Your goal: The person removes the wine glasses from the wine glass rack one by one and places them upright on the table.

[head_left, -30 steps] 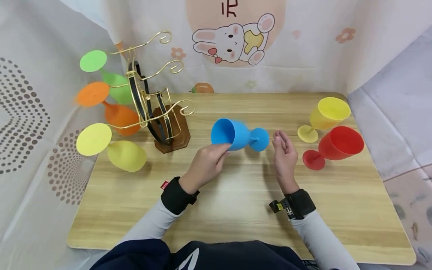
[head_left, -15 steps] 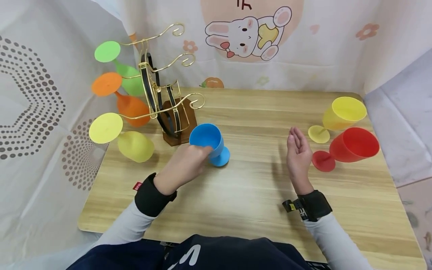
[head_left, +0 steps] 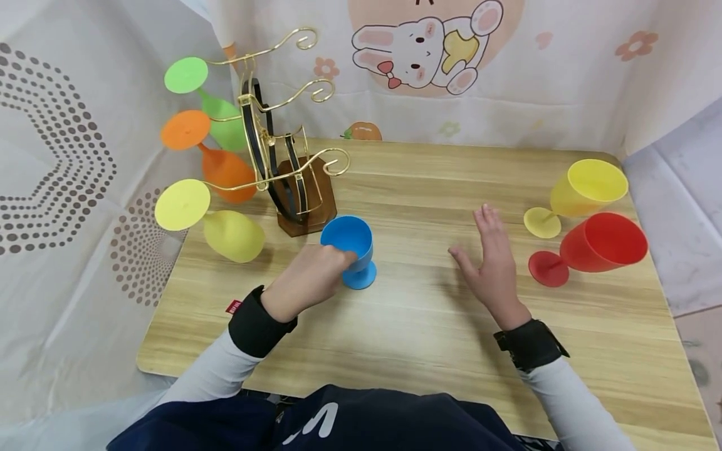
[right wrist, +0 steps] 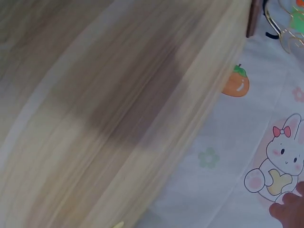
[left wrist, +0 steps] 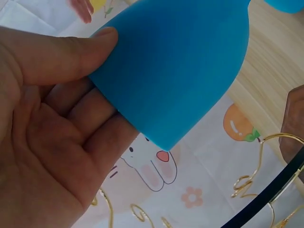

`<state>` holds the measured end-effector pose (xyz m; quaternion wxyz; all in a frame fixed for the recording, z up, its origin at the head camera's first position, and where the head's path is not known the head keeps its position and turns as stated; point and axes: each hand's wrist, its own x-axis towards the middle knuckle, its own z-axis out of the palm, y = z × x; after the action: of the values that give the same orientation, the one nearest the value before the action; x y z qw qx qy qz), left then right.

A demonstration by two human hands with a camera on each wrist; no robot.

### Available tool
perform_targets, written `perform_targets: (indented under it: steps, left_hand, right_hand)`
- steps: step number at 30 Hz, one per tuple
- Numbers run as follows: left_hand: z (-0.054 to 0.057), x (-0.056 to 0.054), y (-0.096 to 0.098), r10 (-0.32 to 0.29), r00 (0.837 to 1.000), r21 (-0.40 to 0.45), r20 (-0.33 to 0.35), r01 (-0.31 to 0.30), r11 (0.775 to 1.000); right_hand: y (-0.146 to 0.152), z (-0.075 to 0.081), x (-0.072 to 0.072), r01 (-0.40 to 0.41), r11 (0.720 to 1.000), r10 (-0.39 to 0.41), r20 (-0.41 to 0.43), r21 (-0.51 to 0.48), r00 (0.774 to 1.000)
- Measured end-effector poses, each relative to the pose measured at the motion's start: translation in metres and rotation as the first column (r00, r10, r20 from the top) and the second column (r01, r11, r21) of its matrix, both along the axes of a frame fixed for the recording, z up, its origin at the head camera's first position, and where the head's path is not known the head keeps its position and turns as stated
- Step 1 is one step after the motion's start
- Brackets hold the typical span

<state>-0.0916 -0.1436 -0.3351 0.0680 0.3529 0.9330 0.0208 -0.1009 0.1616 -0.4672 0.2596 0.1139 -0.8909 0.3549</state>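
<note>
In the head view my left hand (head_left: 307,279) holds a blue plastic goblet (head_left: 361,247) by its rim, left of the table's middle. The goblet is mouth up and slightly tilted; whether its foot touches the table I cannot tell. The left wrist view shows my thumb (left wrist: 102,45) on the goblet's wall (left wrist: 175,61), with the other fingers curled at the rim. My right hand (head_left: 493,269) is over the table with fingers straight and thumb spread, holding nothing. Only a bit of that hand (right wrist: 289,209) shows in the right wrist view.
A gold wire rack (head_left: 271,138) on a wooden base (head_left: 316,203) stands at the left. Green (head_left: 222,122), orange (head_left: 225,175) and yellow (head_left: 234,237) goblets hang from it upside down. A yellow goblet (head_left: 586,197) and a red goblet (head_left: 572,250) stand at the right.
My left hand has carried the blue goblet leftward towards the rack and turned it from lying sideways to mouth up. My right hand has moved away from its foot and spread its thumb.
</note>
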Motion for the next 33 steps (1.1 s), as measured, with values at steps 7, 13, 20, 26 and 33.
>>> perform_targets:
  steps: [7,13,20,26,33]
  left_hand:
    - [-0.006,0.000,-0.008,0.019,1.000,-0.008,-0.021,-0.019,1.000]
    - [-0.010,0.004,-0.013,0.020,0.995,0.046,-0.094,-0.016,0.999]
    - [0.008,0.011,-0.043,0.054,0.906,0.282,-0.420,0.074,0.957]
    - [0.033,0.013,-0.094,0.284,0.785,0.375,-0.550,-0.071,0.924]
    - [0.031,0.016,-0.141,0.539,0.690,0.422,-0.483,-0.356,0.834]
  right_hand:
    - [-0.009,-0.005,-0.004,-0.047,0.996,0.048,-0.017,0.070,0.999]
    - [-0.010,-0.008,-0.006,-0.035,0.995,0.032,0.039,0.093,0.999]
    - [-0.003,-0.011,-0.001,-0.014,0.992,-0.004,0.143,0.124,0.990]
    - [0.001,-0.009,0.000,-0.037,0.989,0.014,0.159,0.143,0.987]
    - [0.001,-0.006,-0.003,-0.074,0.983,0.038,0.210,0.168,0.977]
